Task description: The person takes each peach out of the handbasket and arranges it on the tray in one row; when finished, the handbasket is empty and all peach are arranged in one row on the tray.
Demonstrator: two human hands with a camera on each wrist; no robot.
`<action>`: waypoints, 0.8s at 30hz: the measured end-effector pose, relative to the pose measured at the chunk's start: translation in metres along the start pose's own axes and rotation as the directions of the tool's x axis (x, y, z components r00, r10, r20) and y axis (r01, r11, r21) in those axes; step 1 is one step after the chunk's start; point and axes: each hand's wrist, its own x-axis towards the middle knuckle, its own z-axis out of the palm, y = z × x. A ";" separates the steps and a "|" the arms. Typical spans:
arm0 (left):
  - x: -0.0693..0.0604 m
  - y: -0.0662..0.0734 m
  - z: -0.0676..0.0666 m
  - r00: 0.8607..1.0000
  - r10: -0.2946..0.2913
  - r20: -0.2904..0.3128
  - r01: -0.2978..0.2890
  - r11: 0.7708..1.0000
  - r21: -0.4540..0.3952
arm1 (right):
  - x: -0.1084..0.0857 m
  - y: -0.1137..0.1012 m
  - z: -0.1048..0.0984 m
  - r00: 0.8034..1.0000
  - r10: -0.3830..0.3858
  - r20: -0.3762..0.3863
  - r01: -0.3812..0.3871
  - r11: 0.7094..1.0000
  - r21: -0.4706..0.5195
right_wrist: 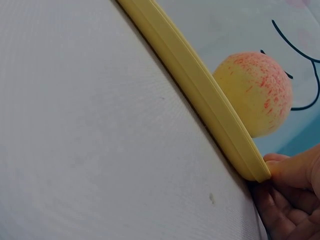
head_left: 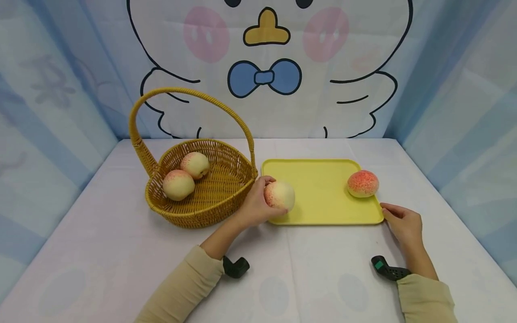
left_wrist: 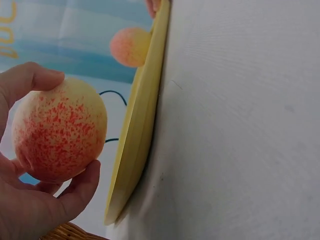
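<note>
In the head view the left hand (head_left: 255,204) grips a peach (head_left: 281,196) at the left end of the yellow tray (head_left: 319,193). The left wrist view shows that peach (left_wrist: 60,130) between thumb and fingers of the left hand (left_wrist: 45,195), apart from the tray (left_wrist: 135,135). A second peach (head_left: 363,183) lies on the tray's right end. At the tray's near right corner, the right hand (head_left: 405,224) pinches the rim; the right wrist view also has this hand (right_wrist: 295,195) on the edge of the tray (right_wrist: 200,85), by the peach (right_wrist: 257,95).
A wicker basket (head_left: 202,218) with a tall arched handle (head_left: 194,92) stands left of the tray. Inside it, on its left side, lie two peaches, one nearer (head_left: 178,185) and one farther (head_left: 195,165). A printed cloth (head_left: 266,112) hangs behind the white table (head_left: 315,278).
</note>
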 end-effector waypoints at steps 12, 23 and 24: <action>-0.001 -0.005 0.000 0.997 -0.010 0.074 0.002 0.995 0.104 | 0.003 0.002 0.001 1.000 -0.003 -0.001 0.003 1.000 0.008; -0.003 -0.004 0.004 0.997 -0.014 0.081 -0.004 0.976 0.218 | 0.000 0.001 0.001 1.000 0.010 0.003 -0.010 1.000 0.014; -0.003 -0.004 0.004 0.997 -0.010 0.077 -0.007 0.975 0.223 | 0.000 0.001 0.001 1.000 0.013 0.003 -0.013 1.000 0.014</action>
